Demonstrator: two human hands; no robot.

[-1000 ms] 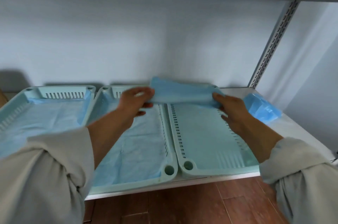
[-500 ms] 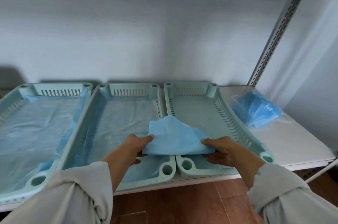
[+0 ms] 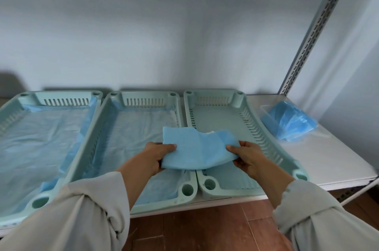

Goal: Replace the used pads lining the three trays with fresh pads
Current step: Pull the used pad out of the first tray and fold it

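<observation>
Now both hands pinch a folded blue pad (image 3: 194,148) above the near edge of the bare right tray (image 3: 270,146): left hand (image 3: 155,156) at its left edge, right hand (image 3: 246,154) at its right. It sags between them, so it looks light, soft and floppy; holding opposite corners should spread it flat.

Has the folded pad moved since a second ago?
Yes. The pad has come from the right tray's far end to its near end.

The folded blue pad (image 3: 196,150), a second ago held high over the back of the right tray (image 3: 242,107), now sits lower and nearer, gripped by the left hand (image 3: 155,155) and right hand (image 3: 248,156) above the trays' front edges.
</observation>
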